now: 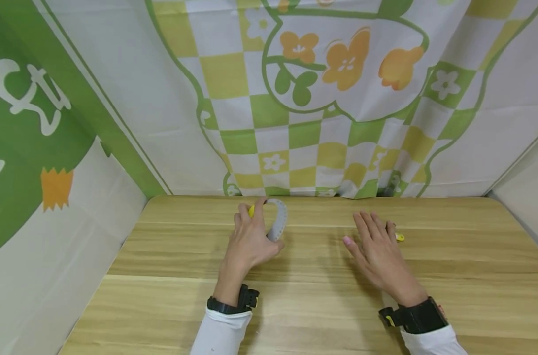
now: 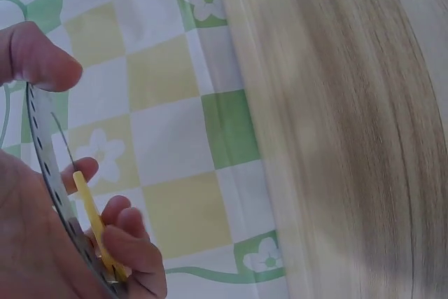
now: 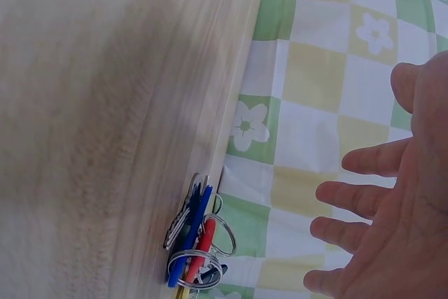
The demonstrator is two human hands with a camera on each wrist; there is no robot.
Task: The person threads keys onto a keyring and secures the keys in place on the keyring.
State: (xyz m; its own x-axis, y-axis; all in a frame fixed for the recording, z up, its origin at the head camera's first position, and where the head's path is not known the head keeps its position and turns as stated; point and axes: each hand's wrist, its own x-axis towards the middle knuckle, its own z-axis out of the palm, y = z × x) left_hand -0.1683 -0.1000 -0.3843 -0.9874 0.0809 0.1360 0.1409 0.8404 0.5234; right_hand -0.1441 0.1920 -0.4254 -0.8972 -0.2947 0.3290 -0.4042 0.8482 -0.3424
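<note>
My left hand (image 1: 250,241) grips a grey curved strip (image 1: 280,219) above the back of the table, thumb at one end and fingers at the other. A row of small dark holes runs along the strip. Curled fingers in the left wrist view also hold a slim yellow piece (image 2: 89,208) with a thin wire-like line above it. Fingers straight and spread, my right hand (image 1: 377,251) hovers palm down over the table's right half. Below it, the right wrist view shows a blue tag (image 3: 187,246), a red tag (image 3: 203,244), keys and metal split rings. A yellow tag end (image 1: 400,237) peeks out beside the hand.
A wooden table (image 1: 313,305) stretches under both hands. Along its back edge hangs a checked green, yellow and white curtain (image 1: 304,133) with flowers. Another green and white cloth (image 1: 25,98) hangs on the left, and a pale wall (image 1: 526,182) stands on the right.
</note>
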